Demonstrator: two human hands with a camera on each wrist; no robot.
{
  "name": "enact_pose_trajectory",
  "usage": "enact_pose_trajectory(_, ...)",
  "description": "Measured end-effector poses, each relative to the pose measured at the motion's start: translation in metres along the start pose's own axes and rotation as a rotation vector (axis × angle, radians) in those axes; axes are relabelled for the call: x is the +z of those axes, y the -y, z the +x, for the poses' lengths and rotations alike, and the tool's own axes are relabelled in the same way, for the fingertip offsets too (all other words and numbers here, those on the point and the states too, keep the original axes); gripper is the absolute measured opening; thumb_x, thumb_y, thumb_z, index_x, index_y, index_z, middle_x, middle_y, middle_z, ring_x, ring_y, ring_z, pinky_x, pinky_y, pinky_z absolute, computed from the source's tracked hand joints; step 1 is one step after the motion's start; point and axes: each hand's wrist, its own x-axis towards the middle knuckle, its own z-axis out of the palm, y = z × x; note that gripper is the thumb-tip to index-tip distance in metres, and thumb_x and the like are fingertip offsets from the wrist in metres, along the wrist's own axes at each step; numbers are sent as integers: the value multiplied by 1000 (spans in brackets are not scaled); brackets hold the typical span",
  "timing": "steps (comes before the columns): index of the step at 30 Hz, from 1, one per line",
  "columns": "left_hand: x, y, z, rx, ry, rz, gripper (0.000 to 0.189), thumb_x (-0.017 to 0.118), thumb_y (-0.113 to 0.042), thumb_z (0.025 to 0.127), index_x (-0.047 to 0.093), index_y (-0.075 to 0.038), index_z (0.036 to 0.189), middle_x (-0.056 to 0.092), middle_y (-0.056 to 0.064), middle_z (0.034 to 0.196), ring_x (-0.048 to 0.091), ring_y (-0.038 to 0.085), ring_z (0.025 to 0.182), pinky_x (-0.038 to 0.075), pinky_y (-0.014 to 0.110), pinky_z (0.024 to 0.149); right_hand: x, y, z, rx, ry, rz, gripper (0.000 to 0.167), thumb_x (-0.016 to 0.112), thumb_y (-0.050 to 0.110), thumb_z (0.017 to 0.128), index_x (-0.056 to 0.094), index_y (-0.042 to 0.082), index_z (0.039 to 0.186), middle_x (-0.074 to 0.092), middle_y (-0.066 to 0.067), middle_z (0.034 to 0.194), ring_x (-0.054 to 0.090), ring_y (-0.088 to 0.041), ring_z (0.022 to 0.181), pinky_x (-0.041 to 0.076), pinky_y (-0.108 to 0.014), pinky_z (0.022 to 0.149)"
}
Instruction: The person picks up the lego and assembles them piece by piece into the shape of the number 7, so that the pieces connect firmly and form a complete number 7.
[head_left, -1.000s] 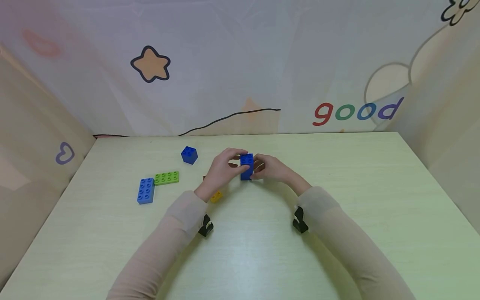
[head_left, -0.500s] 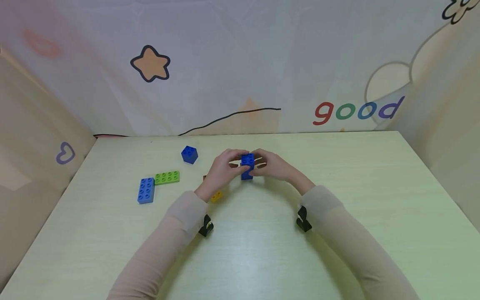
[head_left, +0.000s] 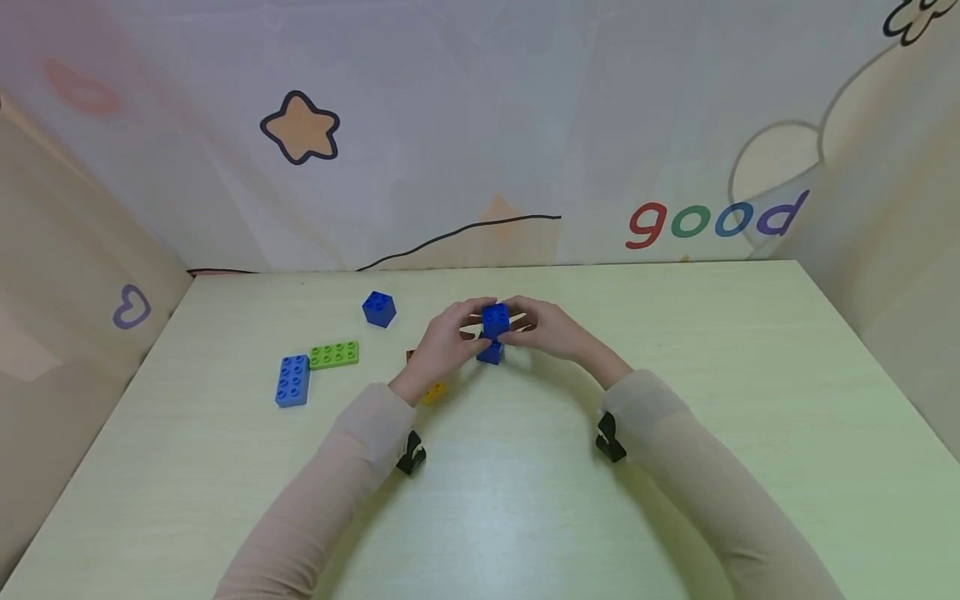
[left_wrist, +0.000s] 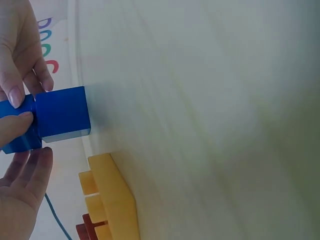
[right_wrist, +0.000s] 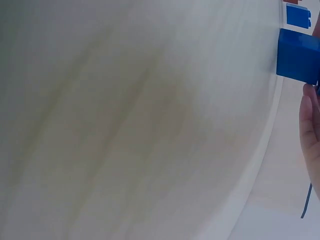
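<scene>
Two dark blue building bricks are stacked at the middle of the table. My left hand [head_left: 442, 342] pinches the upper blue brick [head_left: 495, 317] from the left, thumb in front and fingers behind. From the other side my right hand [head_left: 546, 330] grips that same brick between thumb and fingers. Below it the lower blue brick [head_left: 491, 353] shows, turned at an angle to the upper one. In the left wrist view the lower brick [left_wrist: 62, 112] sits on the table side, both hands' fingers round the upper brick [left_wrist: 20, 142]. The right wrist view catches only part of my right hand [right_wrist: 311, 135].
Left of the hands lie a third dark blue brick [head_left: 378, 309], a flat lime green brick [head_left: 334, 355] and a lighter blue brick [head_left: 292, 381]. A yellow brick [head_left: 433, 392] and a reddish brown one [head_left: 409, 356] are partly hidden by my left wrist. A printed cloth [head_left: 450, 150] hangs behind the table.
My right hand has moved slightly up and closed in around the upper brick. The two stacked bricks, lined up before, now stand twisted against each other. My left hand has hardly moved.
</scene>
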Motion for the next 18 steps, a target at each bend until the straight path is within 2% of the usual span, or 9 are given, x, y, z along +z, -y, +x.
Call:
enact_pose_trajectory(9, -4, 0, -1, 17, 23, 8, 55, 61, 4, 89, 45, -9, 139, 49, 16, 138, 52, 34, 127, 51, 41, 101, 4, 7, -2, -7, -27, -8, 44, 68, 13, 88, 52, 1, 128, 60, -19, 126, 60, -34, 115, 51, -44, 99)
enact_pose_trajectory(18, -5, 3, 0, 25, 61, 3, 56, 60, 6, 89, 45, -8, 140, 49, 18, 138, 52, 36, 128, 49, 41, 101, 11, 10, -1, 13, 8, -108, 51, 71, 11, 84, 47, -2, 127, 61, -21, 123, 59, -34, 114, 53, -42, 97)
